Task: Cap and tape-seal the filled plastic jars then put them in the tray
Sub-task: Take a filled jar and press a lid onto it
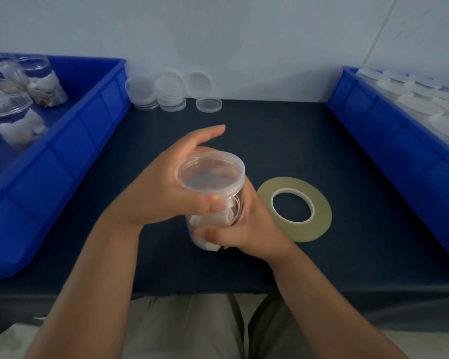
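A clear plastic jar [213, 226] filled with white pieces stands in the middle of the dark table. A clear cap [211, 172] sits on its top. My left hand [171, 182] wraps the cap from the left, thumb at the near rim and fingers reaching behind it. My right hand [246, 229] grips the jar's lower body from the right. A flat roll of pale yellowish tape [294, 209] lies on the table just right of the jar. Several loose clear caps [166, 93] lean and lie at the back against the wall.
A blue tray [62, 156] on the left holds several filled jars [44, 81]. Another blue tray [389, 133] on the right holds several capped jars [420, 104]. A white wall closes the back. The table's front edge is near my lap.
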Demonstrator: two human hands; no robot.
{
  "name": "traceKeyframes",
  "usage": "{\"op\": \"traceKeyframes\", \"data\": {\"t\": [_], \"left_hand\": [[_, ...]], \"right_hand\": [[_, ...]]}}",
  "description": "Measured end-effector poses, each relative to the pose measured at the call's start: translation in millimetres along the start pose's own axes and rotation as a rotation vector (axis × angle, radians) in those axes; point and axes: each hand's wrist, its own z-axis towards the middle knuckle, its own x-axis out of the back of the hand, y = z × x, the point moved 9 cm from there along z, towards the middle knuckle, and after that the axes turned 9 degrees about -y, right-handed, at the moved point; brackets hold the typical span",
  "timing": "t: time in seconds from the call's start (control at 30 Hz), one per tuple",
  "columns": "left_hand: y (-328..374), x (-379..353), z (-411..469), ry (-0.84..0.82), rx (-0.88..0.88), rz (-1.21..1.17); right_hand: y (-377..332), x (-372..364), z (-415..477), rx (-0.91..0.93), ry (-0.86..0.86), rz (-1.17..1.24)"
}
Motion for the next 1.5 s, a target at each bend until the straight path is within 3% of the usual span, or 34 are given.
{"op": "traceKeyframes", "data": {"t": [0.07,0.17,0.27,0.33,0.47,0.63,0.77,0.83,0.93,1.03,1.1,1.2,1.27,1.5], "left_hand": [[-3.3,2.8,-1.7,0.020,0.002,-0.067],[-3.0,3.6,-10.6,0.209,0.073,0.015],[1.3,-1.9,-16.8,0.412,0.224,0.198],[-3.3,-0.6,-21.4,0.521,0.293,0.171],[-1.1,-4.0,-25.6,0.583,0.253,0.195],[8.2,-1.3,-15.1,0.409,0.052,0.165],[0.0,-8.3,-8.7,-0.057,-0.100,-0.085],[-6.1,-4.5,-10.9,-0.199,-0.081,-0.102],[-15.3,21.2,-15.7,-0.099,-0.023,-0.048],[-19.8,37.5,-28.2,0.100,-0.010,-0.238],[-18.3,22.4,-33.0,0.116,0.026,-0.251],[-0.7,-0.8,-32.4,0.271,0.170,0.206],[12.2,-3.1,-32.3,0.396,0.137,0.283],[28.5,-1.6,-13.5,0.021,-0.027,0.166]], "right_hand": [[5.0,4.0,-2.1,-0.045,0.082,0.016],[12.6,12.3,-12.2,-0.102,0.267,-0.141],[13.4,6.7,-10.4,-0.112,0.267,-0.271],[12.6,3.2,-8.3,-0.104,0.253,-0.292],[3.6,4.7,-14.8,-0.092,0.313,-0.384],[10.2,5.9,-20.0,-0.132,0.235,-0.192],[12.6,-19.9,-16.2,-0.128,-0.031,-0.045],[14.7,-25.8,-14.3,-0.134,-0.052,-0.038],[16.5,-13.8,-10.5,-0.135,0.080,-0.063],[14.8,0.6,-10.7,-0.126,0.225,-0.173],[13.9,-0.9,-10.9,-0.133,0.249,-0.243],[13.0,-6.7,-10.0,-0.131,0.231,-0.350],[11.6,-5.0,-11.0,-0.111,0.211,-0.272],[2.2,-4.4,-13.2,-0.067,0.054,-0.064]]}}
